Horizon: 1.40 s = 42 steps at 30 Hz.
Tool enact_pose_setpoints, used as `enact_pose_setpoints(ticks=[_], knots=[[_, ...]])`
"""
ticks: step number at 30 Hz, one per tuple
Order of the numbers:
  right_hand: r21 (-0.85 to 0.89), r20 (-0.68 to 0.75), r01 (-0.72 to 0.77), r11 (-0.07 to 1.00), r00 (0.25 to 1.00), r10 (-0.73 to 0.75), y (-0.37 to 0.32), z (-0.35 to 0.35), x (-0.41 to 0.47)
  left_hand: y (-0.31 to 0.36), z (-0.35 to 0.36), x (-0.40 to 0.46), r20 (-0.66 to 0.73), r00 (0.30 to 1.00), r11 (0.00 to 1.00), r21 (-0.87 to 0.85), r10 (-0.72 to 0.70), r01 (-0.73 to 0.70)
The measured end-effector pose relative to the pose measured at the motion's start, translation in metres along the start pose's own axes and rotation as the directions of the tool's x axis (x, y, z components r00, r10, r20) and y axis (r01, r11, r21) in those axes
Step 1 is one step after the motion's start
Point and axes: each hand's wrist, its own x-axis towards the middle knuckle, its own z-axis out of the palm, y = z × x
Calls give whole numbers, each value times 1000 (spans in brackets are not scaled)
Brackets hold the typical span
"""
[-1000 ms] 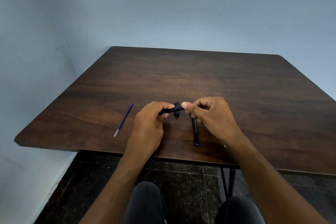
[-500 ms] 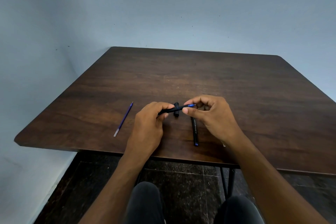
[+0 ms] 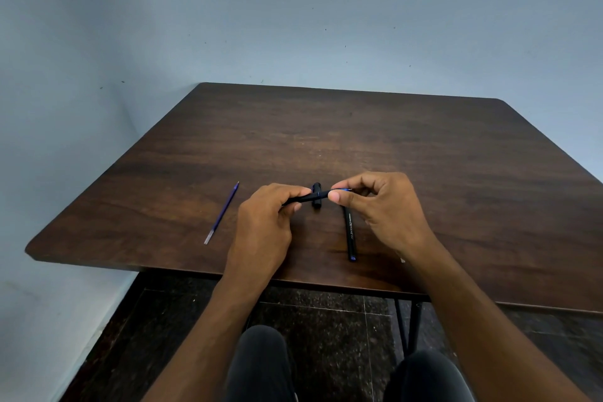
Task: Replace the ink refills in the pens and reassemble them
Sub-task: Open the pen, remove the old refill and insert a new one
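Note:
My left hand [image 3: 264, 222] grips a black pen barrel [image 3: 310, 197] held level above the table. My right hand [image 3: 381, 206] pinches the blue refill [image 3: 342, 189] that sticks out of the barrel's right end. Behind the barrel a short black pen cap [image 3: 317, 195] lies on the table. A second black pen [image 3: 349, 232] with white lettering lies below my right hand, pointing toward me. A loose blue refill [image 3: 222, 214] lies apart on the table to the left.
The dark wooden table [image 3: 391, 147] stands against a pale blue wall, with its near edge just in front of my knees. A small pale bit [image 3: 402, 260] lies by my right wrist. Dark tiled floor shows below.
My right hand has drawn back slightly to the right, and the blue refill now shows between the barrel's end and my fingers. My left hand has stayed in place.

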Motion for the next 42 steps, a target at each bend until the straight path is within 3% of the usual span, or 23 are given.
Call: enact_pose_setpoints(ticks=[10, 16, 23, 28, 33, 42], knots=[[-38, -35, 38, 999, 999, -39, -3, 4, 4, 2, 2, -1, -55, 998, 1000, -4, -17, 17], [27, -22, -47, 999, 999, 48, -5, 4, 12, -1, 2, -2, -48, 986, 981, -115, -160, 153], [-209, -87, -115, 971, 991, 99, -15, 18, 33, -2, 1, -1, -40, 968, 950, -205, -248, 235], [-445, -36, -204, 872, 977, 210, -17, 41, 50, 0, -1, -2, -49, 969, 945, -238, -244, 226], [-633, -5, -160, 757, 979, 203, -16, 55, 54, -2, -3, -2, -50, 972, 946, -249, -229, 210], [-679, 7, -173, 713, 970, 241, -14, 68, 58, -2, -2, -1, -20, 973, 942, -256, -232, 219]])
